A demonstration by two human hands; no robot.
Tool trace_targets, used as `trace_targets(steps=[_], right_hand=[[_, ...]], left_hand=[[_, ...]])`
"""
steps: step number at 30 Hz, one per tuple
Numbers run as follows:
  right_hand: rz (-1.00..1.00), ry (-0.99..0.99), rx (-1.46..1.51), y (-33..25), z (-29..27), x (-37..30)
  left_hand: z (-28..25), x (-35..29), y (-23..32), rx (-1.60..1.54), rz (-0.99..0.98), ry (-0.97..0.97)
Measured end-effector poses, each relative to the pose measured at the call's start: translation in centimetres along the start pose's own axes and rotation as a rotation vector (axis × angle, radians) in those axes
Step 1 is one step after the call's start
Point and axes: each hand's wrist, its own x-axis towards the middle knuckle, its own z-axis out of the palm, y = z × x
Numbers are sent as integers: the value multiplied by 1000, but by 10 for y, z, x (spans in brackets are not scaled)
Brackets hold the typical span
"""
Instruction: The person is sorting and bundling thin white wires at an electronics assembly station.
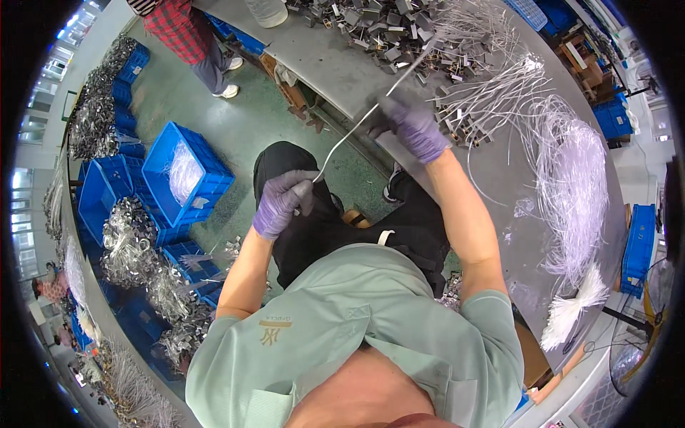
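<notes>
Holding a white wire on a slant, the left hand has its grip clamped on the lower end, thumb and fingers together, above the dark-trousered knee. The wire runs up past the fingers of the right hand, crosses over the desk and reaches its upper end in front of the dark heap. The right hand is blurred where it meets the wire, so whether its grip is clamped or loose there I cannot tell. Both hands wear purple-grey gloves.

The heap is made of small dark blocks, with thin leads tangled at its right side. Loose white wires fan out below it, just beside the right hand. Further right lies a big bundle of clear strands, and nearer the desk's corner a white bundle.

On the green floor, to the left, a blue crate holds more clear strands. Beyond it stands a co-worker in a red checked top.
</notes>
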Motion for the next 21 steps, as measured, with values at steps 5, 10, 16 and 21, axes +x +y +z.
trace_targets(steps=[5, 10, 16, 21], right_hand=[[-246, 414, -74, -28, -32, -2], [-531, 311, -1099, 31, 9, -6], [-187, 446, -307, 26, -41, 1], [-136, 732, -897, -7, -179, -11]], left_hand=[[7, 19, 9, -19, 57, 55], [34, 61, 35, -51, 82, 110], [91, 119, 53, 156, 99, 60], [116, 156, 49, 524, 371, 70]])
